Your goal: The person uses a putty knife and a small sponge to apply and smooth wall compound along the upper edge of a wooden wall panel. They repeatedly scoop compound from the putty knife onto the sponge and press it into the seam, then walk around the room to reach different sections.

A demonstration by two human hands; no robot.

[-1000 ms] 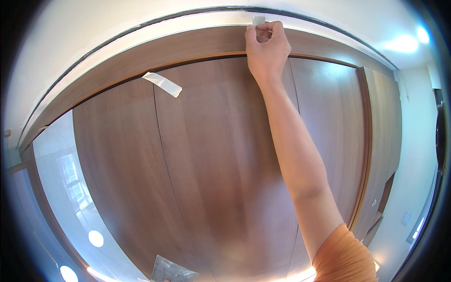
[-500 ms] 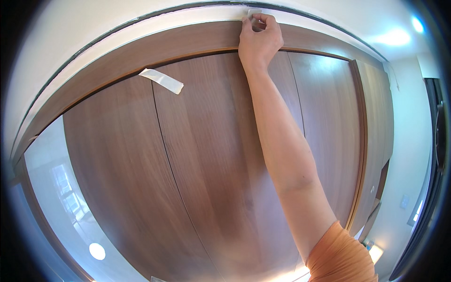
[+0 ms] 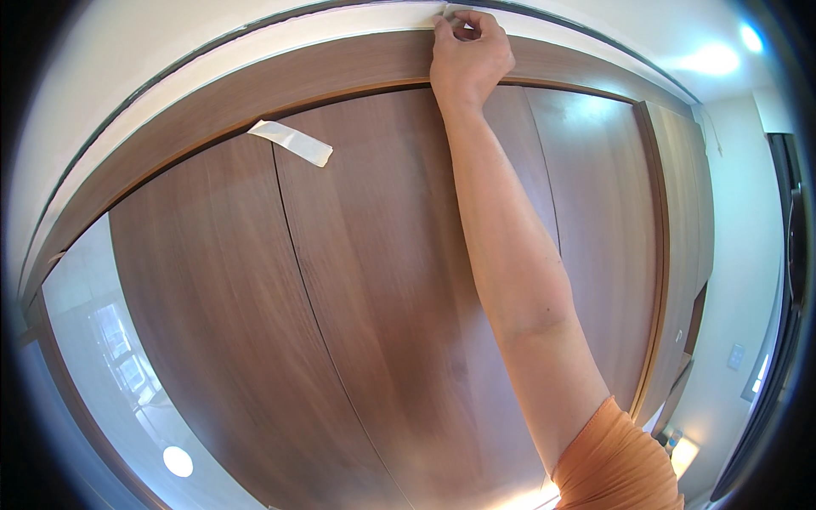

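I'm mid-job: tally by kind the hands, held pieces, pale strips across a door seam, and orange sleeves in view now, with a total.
Hands: 1, the right hand
Held pieces: 1, a small pale piece, mostly hidden by the fingers
Pale strips across a seam: 1, the pale strip
Orange sleeves: 1, the orange sleeve
Total: 4

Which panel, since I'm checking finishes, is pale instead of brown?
The glossy, bluish-white panel directly left of the wood-grain panels; those are all brown.
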